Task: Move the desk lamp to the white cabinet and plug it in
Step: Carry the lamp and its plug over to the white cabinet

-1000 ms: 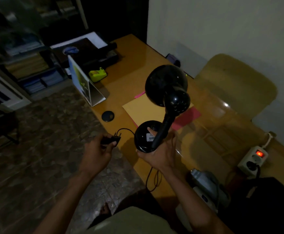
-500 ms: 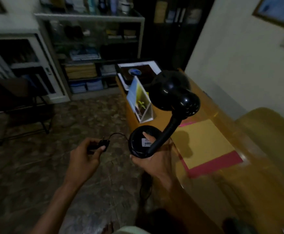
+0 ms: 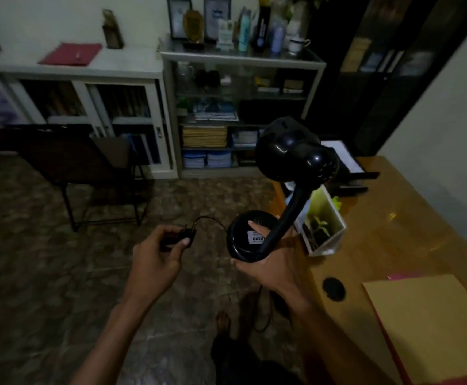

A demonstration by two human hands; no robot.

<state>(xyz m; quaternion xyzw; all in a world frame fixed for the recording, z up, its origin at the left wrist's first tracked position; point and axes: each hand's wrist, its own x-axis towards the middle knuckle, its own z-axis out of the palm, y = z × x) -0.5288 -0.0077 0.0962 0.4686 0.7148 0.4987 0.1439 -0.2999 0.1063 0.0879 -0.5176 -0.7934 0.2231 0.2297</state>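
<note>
Body check from my feed: both forearms bare to the frame edge, no sleeves, watch or rings that I can see. Left hand and right hand ungloved. One bare foot visible on the floor below. Dark garment on the legs, detail lost in low light.

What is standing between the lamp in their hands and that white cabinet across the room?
In the head view, between the desk lamp and the white cabinet lies patterned floor, with a dark folding chair standing in front of the cabinet.
</note>
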